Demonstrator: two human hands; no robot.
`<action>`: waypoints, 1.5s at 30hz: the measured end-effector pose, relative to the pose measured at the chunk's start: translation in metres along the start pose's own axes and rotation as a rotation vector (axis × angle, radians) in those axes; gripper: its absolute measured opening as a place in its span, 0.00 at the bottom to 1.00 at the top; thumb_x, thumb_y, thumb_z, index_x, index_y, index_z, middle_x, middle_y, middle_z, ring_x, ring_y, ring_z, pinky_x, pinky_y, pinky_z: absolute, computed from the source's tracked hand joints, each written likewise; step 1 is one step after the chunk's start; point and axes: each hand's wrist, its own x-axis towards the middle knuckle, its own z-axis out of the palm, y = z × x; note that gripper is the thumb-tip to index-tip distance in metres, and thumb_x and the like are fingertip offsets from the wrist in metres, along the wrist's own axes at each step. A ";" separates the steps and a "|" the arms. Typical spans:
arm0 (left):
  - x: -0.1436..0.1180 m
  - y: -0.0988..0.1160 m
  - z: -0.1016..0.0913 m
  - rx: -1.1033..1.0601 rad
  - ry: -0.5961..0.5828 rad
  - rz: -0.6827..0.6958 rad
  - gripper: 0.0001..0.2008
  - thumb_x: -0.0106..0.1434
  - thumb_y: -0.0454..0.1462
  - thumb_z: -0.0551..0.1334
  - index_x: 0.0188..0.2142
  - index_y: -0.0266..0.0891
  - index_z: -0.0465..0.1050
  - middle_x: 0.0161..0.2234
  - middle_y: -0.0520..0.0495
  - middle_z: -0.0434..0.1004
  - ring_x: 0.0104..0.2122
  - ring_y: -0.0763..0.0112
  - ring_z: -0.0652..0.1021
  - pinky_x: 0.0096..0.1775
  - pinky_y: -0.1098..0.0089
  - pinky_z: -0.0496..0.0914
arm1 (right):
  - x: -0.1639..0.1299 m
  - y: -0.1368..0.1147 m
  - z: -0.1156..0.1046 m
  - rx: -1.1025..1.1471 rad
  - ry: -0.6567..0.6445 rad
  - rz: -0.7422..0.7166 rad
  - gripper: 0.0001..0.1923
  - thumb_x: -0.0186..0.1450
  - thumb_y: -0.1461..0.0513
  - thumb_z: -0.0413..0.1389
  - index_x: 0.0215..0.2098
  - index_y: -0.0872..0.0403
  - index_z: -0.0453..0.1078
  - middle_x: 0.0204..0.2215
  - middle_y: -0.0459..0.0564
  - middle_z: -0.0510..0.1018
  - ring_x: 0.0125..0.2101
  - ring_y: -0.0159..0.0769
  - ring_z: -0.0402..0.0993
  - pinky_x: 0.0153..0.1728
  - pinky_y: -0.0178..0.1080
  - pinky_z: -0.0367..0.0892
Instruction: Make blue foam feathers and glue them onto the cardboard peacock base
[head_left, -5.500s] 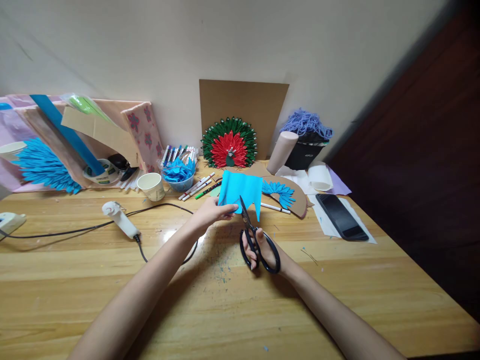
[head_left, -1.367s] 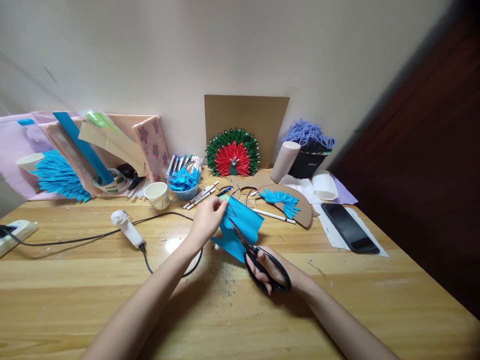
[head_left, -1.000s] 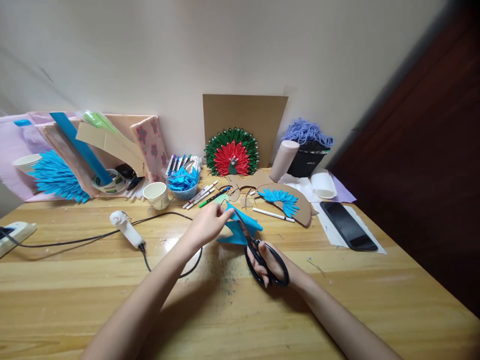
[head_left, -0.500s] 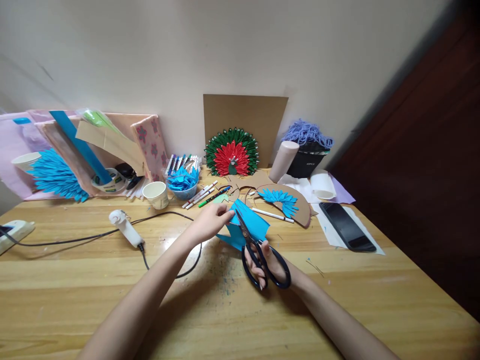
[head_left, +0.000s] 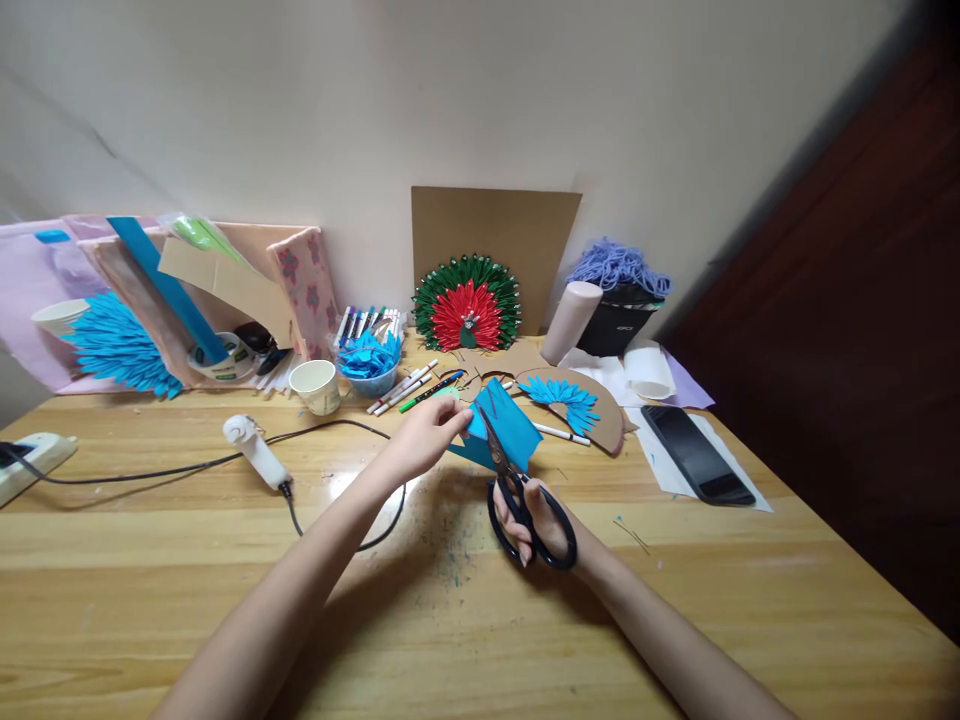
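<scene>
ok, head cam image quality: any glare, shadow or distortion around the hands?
Head view: a glare patch on the table sits just left of the left hand; soft arm shadows fall toward the near edge. Wide-angle warp bends the wall and table edges. The right side is dark. Blue paper, scissors and right hand look sharp.

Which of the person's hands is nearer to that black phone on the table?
The right hand. It holds the scissors, with bare table between it and the phone. The left hand pinches the blue paper farther from the phone, beyond the scissors.
</scene>
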 end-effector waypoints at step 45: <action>-0.003 0.001 0.010 -0.032 -0.085 0.005 0.11 0.57 0.40 0.52 0.21 0.37 0.62 0.20 0.54 0.63 0.24 0.73 0.66 0.28 0.73 0.60 | -0.002 0.002 0.001 0.067 -0.063 -0.032 0.37 0.46 0.31 0.40 0.26 0.56 0.59 0.12 0.37 0.60 0.10 0.24 0.60 0.14 0.29 0.61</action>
